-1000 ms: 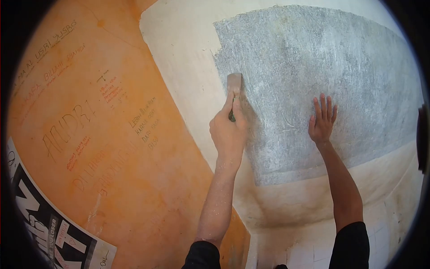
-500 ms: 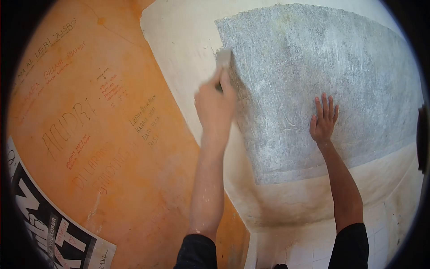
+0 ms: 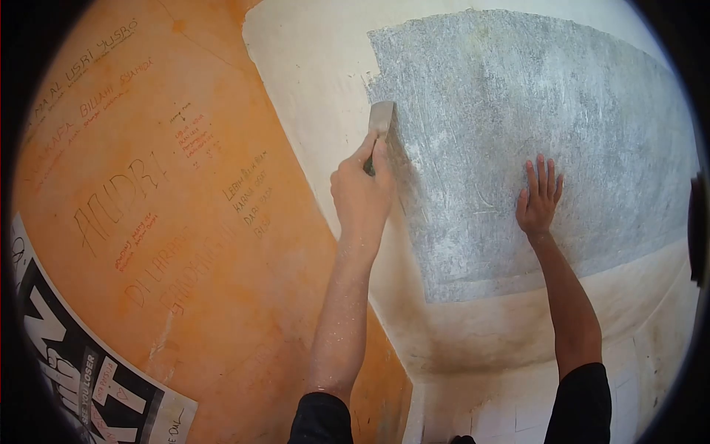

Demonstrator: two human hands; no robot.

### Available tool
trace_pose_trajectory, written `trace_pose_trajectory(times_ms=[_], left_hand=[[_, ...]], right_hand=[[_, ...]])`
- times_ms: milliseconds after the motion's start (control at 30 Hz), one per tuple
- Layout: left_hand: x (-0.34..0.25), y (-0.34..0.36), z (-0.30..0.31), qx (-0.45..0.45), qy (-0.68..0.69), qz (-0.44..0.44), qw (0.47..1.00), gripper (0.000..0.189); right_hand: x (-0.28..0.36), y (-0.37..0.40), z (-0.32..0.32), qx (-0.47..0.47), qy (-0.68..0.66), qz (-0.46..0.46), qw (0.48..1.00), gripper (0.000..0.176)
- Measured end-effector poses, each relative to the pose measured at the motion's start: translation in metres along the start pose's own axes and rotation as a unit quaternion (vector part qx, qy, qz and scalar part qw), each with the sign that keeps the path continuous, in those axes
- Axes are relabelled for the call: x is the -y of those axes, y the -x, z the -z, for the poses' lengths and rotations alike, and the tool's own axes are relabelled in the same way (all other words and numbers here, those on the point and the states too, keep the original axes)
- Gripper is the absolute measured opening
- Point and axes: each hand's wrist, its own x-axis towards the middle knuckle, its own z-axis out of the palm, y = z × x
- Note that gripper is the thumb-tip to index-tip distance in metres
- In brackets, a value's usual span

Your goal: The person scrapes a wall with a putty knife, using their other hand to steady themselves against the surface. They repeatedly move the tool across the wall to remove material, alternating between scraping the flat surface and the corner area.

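I see the left hand (image 3: 360, 194) closed around a scraper (image 3: 381, 118), its blade at twelve o'clock of the fist, touching the grey patch (image 3: 532, 96) edge; the right hand (image 3: 540, 198), at three o'clock, lies flat there, fingers wide.

Above the scraper (image 3: 381, 118): bare cream wall (image 3: 310, 81), open all the way up.
Between the hands: open grey patch (image 3: 473, 148), nothing on it.
Right side: the right hand (image 3: 540, 200) lies flat on the patch and blocks that spot.
Left side: the orange wall (image 3: 185, 222) closes in at the corner beside the left hand (image 3: 361, 196).
Below: both forearms cross the space.
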Motion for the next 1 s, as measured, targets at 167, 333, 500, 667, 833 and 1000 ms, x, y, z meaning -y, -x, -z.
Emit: trace_pose_trajectory(times_ms=[167,333,500,667,833,1000], left_hand=[[-0.008,-0.034,-0.010,-0.054,0.037,-0.078,0.995,0.034],[-0.011,-0.026,0.004,-0.053,0.005,-0.071,0.996,0.034],[0.002,-0.007,-0.010,-0.032,-0.005,-0.035,0.999,0.034],[-0.015,-0.022,-0.009,-0.035,-0.005,-0.024,0.999,0.034],[-0.011,-0.013,-0.013,-0.053,-0.014,-0.040,0.998,0.034],[-0.024,-0.024,-0.016,-0.064,-0.022,-0.047,0.997,0.035]], right_hand=[[-0.001,0.000,-0.002,-0.006,0.003,0.003,1.000,0.052],[0.001,0.000,0.000,0.009,-0.002,-0.006,1.000,0.052],[0.001,-0.001,0.001,-0.004,0.002,-0.001,1.000,0.052],[0.000,0.000,-0.001,-0.007,0.003,0.001,1.000,0.052],[0.002,-0.001,0.000,-0.002,-0.002,-0.005,1.000,0.052],[0.000,0.002,-0.002,-0.005,0.000,-0.006,1.000,0.052]])
